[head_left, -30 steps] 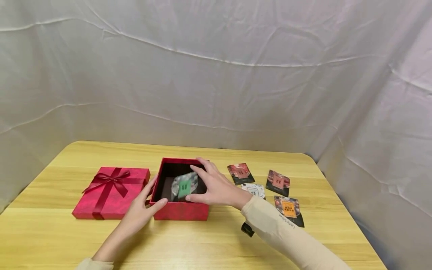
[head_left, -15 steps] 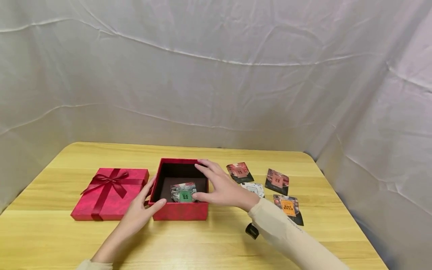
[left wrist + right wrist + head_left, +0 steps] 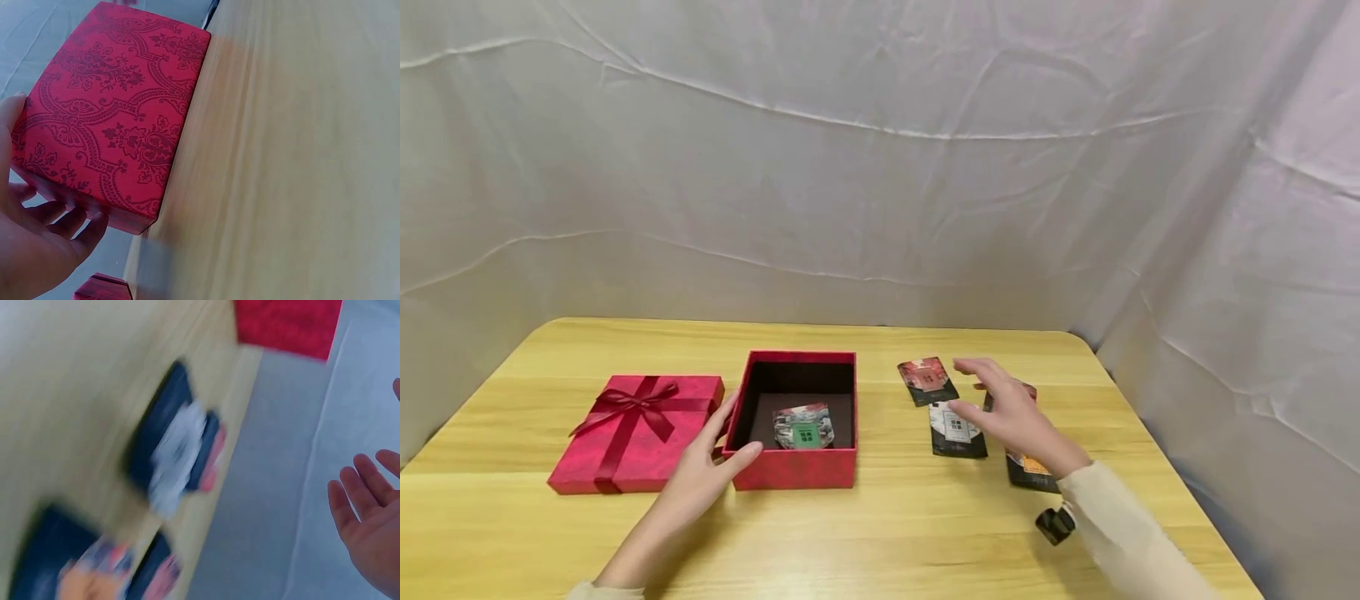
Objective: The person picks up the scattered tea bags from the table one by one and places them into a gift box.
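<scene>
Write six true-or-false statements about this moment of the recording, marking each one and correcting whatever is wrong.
1. The left hand touches the open red box. True.
2. Both hands grip that box. False: the right hand is away from it and holds nothing.
3. A green-labelled packet lies inside the open red box. True.
4. The box has its cover on. False: the lid lies on the table, to the box's left.
5. A white-labelled packet lies outside the box. True.
6. The lid is tied in green. False: its ribbon bow is dark red.
</scene>
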